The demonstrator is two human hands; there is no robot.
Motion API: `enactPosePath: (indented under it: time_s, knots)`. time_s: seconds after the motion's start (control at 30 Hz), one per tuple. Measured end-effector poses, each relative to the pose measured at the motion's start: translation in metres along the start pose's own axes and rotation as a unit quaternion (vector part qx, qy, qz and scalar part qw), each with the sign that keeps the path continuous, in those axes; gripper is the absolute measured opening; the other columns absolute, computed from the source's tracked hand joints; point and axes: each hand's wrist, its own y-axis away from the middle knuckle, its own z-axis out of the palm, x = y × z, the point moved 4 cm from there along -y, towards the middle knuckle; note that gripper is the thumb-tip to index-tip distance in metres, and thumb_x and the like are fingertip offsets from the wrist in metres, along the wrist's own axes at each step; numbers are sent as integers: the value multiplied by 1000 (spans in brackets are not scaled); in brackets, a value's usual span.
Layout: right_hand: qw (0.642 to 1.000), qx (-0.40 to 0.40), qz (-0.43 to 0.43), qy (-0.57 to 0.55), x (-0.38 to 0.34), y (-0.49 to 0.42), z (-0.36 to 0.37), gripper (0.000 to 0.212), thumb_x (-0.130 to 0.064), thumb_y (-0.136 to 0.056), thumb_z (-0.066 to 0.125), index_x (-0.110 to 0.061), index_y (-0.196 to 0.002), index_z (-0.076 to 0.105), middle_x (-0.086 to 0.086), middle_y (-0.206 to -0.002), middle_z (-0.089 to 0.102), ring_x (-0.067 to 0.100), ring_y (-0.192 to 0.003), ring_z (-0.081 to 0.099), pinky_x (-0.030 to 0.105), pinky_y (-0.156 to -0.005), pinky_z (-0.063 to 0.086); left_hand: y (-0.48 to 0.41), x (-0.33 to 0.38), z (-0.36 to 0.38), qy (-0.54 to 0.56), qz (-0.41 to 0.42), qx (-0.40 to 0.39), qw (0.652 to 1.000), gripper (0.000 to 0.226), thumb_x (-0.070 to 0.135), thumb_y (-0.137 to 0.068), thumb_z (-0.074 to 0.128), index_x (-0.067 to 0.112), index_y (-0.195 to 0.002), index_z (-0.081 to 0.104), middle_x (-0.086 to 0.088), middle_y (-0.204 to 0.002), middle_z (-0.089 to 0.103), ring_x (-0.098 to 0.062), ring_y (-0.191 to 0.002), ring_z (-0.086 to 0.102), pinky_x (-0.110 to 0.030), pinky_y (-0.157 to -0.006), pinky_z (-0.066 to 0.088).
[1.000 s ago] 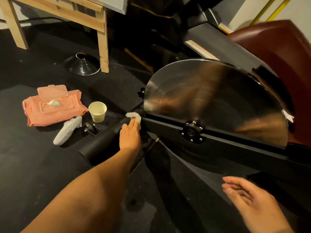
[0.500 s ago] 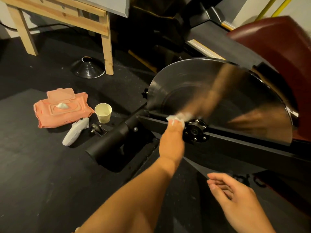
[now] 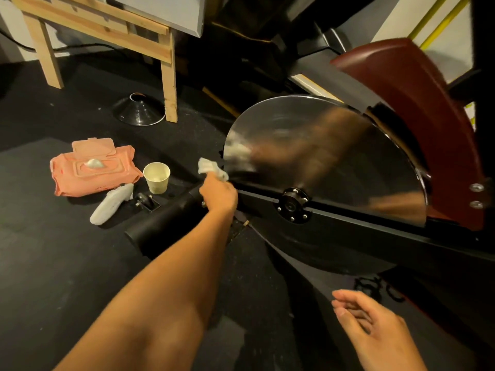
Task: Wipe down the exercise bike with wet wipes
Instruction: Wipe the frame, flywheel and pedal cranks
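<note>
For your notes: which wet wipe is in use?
The crumpled wipe the left hand pinches by the flywheel; the other wipe pokes from the pink pack.

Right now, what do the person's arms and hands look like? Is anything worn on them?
Both are bare. The left hand and its long forearm show no sleeve, glove, watch or band. The right hand, seen to the wrist, is also ungloved, with no ring visible.

Nothing reads clearly — faint print on the wipes pack point(image 3: 69, 180) is blurred.

Dim room, flywheel point(image 3: 321, 162) glare, motion blur
</note>
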Motion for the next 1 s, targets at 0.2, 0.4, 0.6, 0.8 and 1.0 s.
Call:
enactPosePath:
  time_s: [0.2,0.4,0.6,0.8,1.0]
  knots:
    - [1000,-1,16,-18,10,7,1,31,-9,-81,75,-39,-86,69,-27,-81,70,-10,-80,65,18,-82,51,63,34,58,-131,189,-158,960,69,3,-90,49,-13,-146,12,-30,-151,17,-42,-143,17,-45,-119,13]
    - [999,-22,-5,-29,-8,4,10,31,-8,-83,73,-38,-87,69,-20,-82,72,-2,-87,67,21,-83,51,119,15,50,-109,329,-143,927,83,-12,-69,52,5,-144,22,-11,-155,14,-33,-150,-6,-54,-117,-12]
    - [999,-25,-9,-37,-2,12,10,31,-7,-83,72,-38,-87,70,-22,-83,72,-5,-84,67,24,-84,53,37,10,42,-185,128,-174,959,64,2,-88,47,0,-148,23,-19,-160,12,-33,-150,-6,-60,-119,-2]
    - [998,41,10,-36,18,18,-8,28,-10,-79,77,-37,-78,71,-22,-80,72,2,-85,69,27,-81,54,44,33,30,27,208,-70,975,30,1,-87,50,2,-116,52,-17,-129,49,-33,-119,50,-28,-102,37]
    - [996,75,1,-55,12,12,-8,28,-11,-81,74,-38,-84,71,-17,-84,71,4,-86,67,35,-84,55,92,75,29,141,339,78,927,5,1,-87,59,7,-88,59,0,-107,39,-9,-84,43,-15,-73,42]
